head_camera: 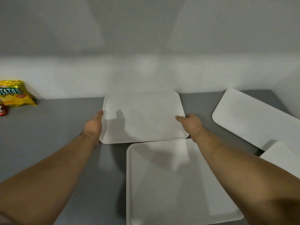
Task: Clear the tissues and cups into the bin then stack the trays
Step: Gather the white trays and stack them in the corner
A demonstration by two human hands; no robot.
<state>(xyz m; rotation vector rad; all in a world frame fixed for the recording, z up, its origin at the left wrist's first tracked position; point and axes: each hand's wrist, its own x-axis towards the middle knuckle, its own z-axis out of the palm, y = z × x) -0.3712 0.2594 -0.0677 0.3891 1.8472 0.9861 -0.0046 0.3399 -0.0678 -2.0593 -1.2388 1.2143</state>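
Observation:
A white far tray [142,109] lies against the wall on the grey table [48,127]. My left hand [94,125] grips its left edge and my right hand [190,123] grips its right edge, thumbs over the rim. A second white near tray [170,184] lies closer to me, its far edge tucked just under or against the held tray. Two more white trays sit at the right: the angled tray [253,117] and the tray corner [282,158] at the frame's edge. No tissues, cups or bin are in view.
A yellow potato crisp bag [14,93] leans on the wall at the far left, with a small red packet [3,110] beside it. A white wall runs along the table's back edge.

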